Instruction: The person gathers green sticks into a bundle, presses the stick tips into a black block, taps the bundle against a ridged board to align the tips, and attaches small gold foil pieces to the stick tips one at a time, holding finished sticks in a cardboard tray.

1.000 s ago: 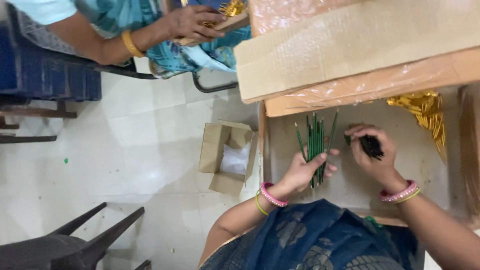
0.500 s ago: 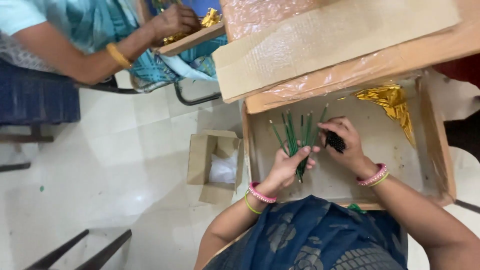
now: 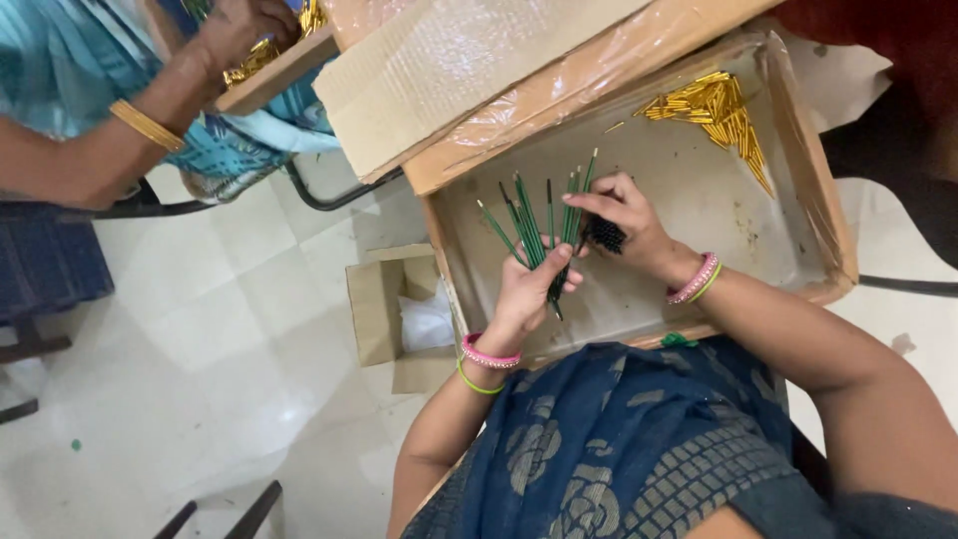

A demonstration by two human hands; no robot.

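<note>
Floor: pale tiles (image 3: 200,329), small open carton (image 3: 384,309) beside the lap.
Surface: shallow cardboard tray (image 3: 798,210).
Left hand (image 3: 529,289): clenched round a fan of green sticks (image 3: 534,235).
Right hand (image 3: 629,225): pinching a small black piece (image 3: 604,235) at one stick's tip.
Progress: gold sticks (image 3: 714,105) heaped in tray corner; green bunch apparently in work.
Neighbour: another person's hand (image 3: 239,25) at a board.

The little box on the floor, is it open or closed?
Open. The small box has its flaps folded out, and something white shows inside. It stands on the floor beside the tray.
</note>
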